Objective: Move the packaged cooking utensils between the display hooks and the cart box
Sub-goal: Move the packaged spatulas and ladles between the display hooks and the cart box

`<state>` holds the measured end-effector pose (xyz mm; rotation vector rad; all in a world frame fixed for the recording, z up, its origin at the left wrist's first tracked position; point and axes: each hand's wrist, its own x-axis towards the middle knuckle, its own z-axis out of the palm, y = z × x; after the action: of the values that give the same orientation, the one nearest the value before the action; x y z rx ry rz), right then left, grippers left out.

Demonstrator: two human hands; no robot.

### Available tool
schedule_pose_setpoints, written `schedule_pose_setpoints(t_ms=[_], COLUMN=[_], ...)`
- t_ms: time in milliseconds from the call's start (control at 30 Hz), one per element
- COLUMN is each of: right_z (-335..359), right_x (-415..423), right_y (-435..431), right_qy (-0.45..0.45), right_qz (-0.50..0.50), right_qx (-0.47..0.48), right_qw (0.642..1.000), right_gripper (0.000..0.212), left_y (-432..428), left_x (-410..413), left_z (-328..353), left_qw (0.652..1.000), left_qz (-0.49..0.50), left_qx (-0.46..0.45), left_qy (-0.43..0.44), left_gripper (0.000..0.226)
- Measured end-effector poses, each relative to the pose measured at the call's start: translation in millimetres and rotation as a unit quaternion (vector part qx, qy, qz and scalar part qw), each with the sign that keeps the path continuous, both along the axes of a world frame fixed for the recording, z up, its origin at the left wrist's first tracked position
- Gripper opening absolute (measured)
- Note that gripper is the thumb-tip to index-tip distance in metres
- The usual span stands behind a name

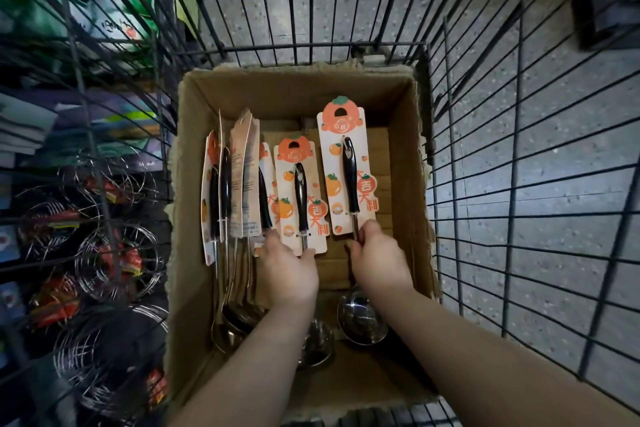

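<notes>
An open cardboard box [405, 135] sits in a black wire cart. Inside lie several packaged steel ladles with black handles on white cards printed with orange fruit. My right hand [379, 258] grips the steel shaft of the rightmost ladle [349, 177], whose bowl [362, 319] shows beside my forearm. My left hand [289, 269] holds the shaft of the middle ladle [300, 198] at the card's lower edge. More carded ladles [235, 184] stand on edge along the box's left side.
The cart's wire walls [519, 184] rise on all sides of the box. Left of the cart, wire whisks [104, 253] with red labels hang on a display. Speckled grey floor lies to the right, a dark shelf base at top right.
</notes>
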<state>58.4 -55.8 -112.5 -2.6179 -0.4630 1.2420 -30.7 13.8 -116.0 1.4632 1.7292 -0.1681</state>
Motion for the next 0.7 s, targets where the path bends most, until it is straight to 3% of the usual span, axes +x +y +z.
schedule_pose_setpoints(t_ms=[200, 333, 567, 700], right_z=[7, 19, 71, 119], right_x=[2, 1, 1, 4], right_y=[-2, -2, 1, 3], right_qy=[-0.001, -0.008, -0.027, -0.043], right_qz=[0.001, 0.001, 0.022, 0.048], right_qx=[0.013, 0.018, 0.041, 0.090], right_qw=[1.000, 1.000, 0.999, 0.994], right_gripper=[0.007, 0.009, 0.009, 0.009], left_y=[-4, -9, -2, 7], left_x=[0, -4, -9, -13], left_z=[9, 15, 61, 104], left_qw=[0.997, 0.989, 0.982, 0.975], left_qz=[0.044, 0.074, 0.107, 0.139], left_qx=[-0.034, -0.061, -0.049, 0.005], left_qy=[-0.047, -0.109, -0.150, -0.173], left_gripper=[0.042, 0.035, 0.024, 0.020])
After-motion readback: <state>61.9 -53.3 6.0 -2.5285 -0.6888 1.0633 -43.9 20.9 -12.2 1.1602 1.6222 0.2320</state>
